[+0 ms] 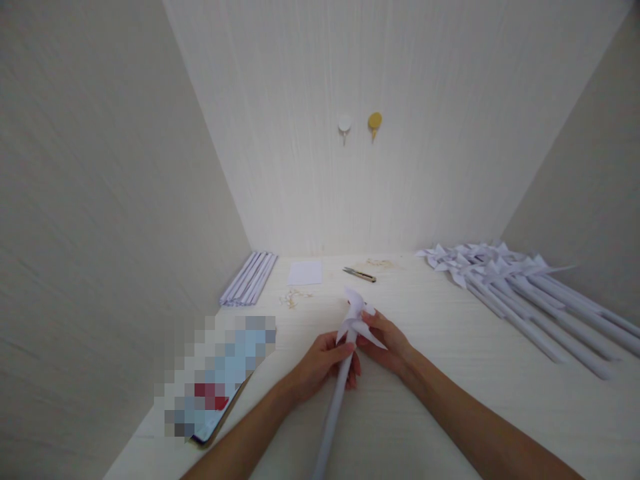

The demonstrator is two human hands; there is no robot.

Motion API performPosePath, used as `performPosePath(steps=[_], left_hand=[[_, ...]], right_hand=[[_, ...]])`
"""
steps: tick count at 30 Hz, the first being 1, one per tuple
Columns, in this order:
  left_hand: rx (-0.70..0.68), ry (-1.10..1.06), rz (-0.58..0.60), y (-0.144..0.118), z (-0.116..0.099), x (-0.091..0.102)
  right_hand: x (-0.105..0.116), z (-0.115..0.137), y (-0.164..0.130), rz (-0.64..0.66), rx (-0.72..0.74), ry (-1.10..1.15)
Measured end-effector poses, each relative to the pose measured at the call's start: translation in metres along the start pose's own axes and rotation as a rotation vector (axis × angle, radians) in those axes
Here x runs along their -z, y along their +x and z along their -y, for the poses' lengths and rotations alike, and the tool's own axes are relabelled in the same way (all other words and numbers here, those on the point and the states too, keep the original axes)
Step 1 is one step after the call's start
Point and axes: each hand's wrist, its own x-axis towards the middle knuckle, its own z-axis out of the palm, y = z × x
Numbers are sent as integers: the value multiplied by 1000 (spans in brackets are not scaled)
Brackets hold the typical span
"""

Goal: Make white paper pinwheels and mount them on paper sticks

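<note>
A white paper pinwheel (pixel 356 308) on a rolled paper stick (pixel 334 413) is held between both hands, its head pointing away from me. My left hand (pixel 325 363) is closed round the stick just below the vanes, thumb on top. My right hand (pixel 387 340) grips the pinwheel's head from the right, with its thumb and fingers at the vanes. Some of the right fingertips are hidden behind the paper. The lower end of the stick runs out of the bottom of the view.
At the back right lies a heap of pinwheels (pixel 500 273). Rolled paper sticks (pixel 250 279) are stacked at the back left, beside a paper square (pixel 305 273). Thread snips (pixel 360 274) lie near small pale bits (pixel 294 297). A phone (pixel 225 400) rests at left. Walls enclose the table.
</note>
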Motion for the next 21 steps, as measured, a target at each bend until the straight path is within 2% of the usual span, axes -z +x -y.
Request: performPosePath(steps=[6, 10, 15, 19, 21], left_hand=[[88, 138, 126, -2, -7, 11], [126, 270, 141, -5, -13, 12], [147, 430, 128, -7, -16, 11], [124, 431, 124, -6, -13, 11], [100, 407, 110, -5, -11, 11]], right_hand=[[6, -1, 3, -75, 75, 22], [7, -1, 4, -166, 117, 40], [1, 1, -1, -131, 151, 7], [-3, -1, -2, -175, 177, -1], [-3, -2, -1, -154, 210, -1]])
